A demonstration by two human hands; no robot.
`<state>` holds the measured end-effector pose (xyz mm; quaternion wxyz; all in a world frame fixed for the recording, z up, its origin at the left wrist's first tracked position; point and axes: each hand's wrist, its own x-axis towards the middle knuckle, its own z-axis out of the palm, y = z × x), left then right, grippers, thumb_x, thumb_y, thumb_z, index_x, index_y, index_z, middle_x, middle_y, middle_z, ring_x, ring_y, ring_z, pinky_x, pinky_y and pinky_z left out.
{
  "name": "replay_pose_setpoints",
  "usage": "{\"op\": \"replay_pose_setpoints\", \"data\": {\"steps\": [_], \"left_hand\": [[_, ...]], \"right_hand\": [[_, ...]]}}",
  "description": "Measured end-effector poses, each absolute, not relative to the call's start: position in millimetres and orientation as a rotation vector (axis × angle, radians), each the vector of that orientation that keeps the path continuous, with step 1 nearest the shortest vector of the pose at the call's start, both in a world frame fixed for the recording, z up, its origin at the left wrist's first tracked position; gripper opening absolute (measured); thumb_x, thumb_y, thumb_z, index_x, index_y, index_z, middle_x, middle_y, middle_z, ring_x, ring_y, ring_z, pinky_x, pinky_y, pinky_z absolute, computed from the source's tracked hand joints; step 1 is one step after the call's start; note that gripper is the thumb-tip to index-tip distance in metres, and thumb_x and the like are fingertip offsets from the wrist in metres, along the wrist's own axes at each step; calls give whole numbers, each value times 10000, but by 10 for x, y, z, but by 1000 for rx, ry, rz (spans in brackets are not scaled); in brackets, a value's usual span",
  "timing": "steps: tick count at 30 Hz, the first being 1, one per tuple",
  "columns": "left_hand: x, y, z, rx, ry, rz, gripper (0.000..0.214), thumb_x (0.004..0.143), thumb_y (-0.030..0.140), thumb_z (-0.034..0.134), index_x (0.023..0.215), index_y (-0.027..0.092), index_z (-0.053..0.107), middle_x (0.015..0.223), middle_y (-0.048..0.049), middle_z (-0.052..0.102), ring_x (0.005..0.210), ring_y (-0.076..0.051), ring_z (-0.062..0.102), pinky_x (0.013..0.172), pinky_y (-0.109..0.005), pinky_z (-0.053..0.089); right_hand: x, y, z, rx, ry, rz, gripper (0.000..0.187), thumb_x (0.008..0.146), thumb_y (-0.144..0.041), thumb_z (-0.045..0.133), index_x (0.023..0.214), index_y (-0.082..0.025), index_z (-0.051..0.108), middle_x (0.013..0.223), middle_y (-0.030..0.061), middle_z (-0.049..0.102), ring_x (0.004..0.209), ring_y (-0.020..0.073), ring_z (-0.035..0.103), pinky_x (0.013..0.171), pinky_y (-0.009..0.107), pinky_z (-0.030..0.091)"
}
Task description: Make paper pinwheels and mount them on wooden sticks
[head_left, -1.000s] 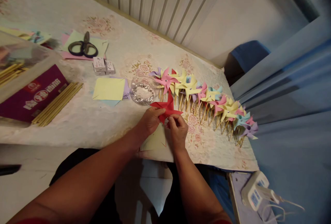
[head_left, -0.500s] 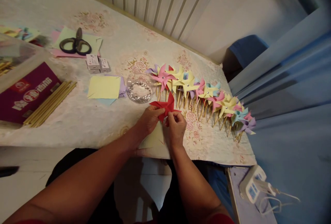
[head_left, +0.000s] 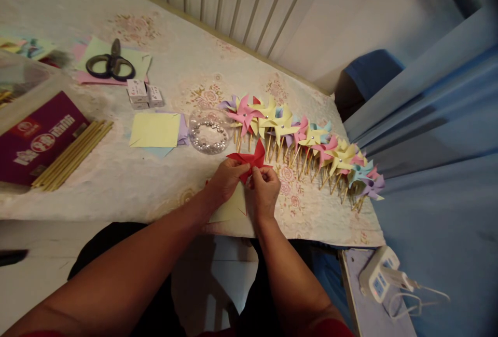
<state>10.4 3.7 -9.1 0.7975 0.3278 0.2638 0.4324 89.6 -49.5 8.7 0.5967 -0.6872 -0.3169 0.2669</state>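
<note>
A red paper pinwheel (head_left: 254, 157), its blades folded in, is pinched between my two hands above the table's front edge. My left hand (head_left: 226, 178) grips its left and lower side, thumb near the middle. On the right, my right hand (head_left: 265, 185) presses fingertips close to its centre; whether a pin is between them is too small to tell. A pale yellow paper sheet (head_left: 230, 206) lies under my hands, partly covered. Just beyond them stands a clear round dish (head_left: 210, 132) of small shiny pins. Finished pinwheels (head_left: 311, 132) on sticks lie in a row to the right.
Left of the dish are stacked coloured paper squares (head_left: 154, 130), small patterned boxes (head_left: 143, 94) and black scissors (head_left: 111, 66) on more paper. Bundled sticks (head_left: 72, 158) lean by a clear bin with a purple label (head_left: 41, 139). A power strip (head_left: 379, 274) sits at the lower right.
Both hands keep their hold on the red pinwheel, with only slight shifts of the paper and fingers. The view has moved a little; the things on the table stay in place.
</note>
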Motion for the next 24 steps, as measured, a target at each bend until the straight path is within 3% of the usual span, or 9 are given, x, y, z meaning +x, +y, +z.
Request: {"op": "replay_pose_setpoints", "data": {"steps": [13, 24], "left_hand": [[120, 57, -207, 785, 593, 933, 118, 703, 247, 704, 691, 131, 682, 672, -2, 641, 653, -121, 564, 669, -247, 446], [113, 50, -190, 808, 617, 908, 131, 690, 251, 715, 703, 121, 704, 653, 3, 631, 647, -121, 547, 667, -253, 425]], "right_hand": [[923, -503, 98, -1615, -758, 639, 259, 783, -375, 654, 628, -224, 511, 461, -78, 508, 449, 106, 466, 500, 246, 363], [953, -513, 96, -1643, -776, 609, 274, 781, -369, 652, 618, -225, 486, 499, -87, 471, 492, 100, 434, 528, 249, 352]]}}
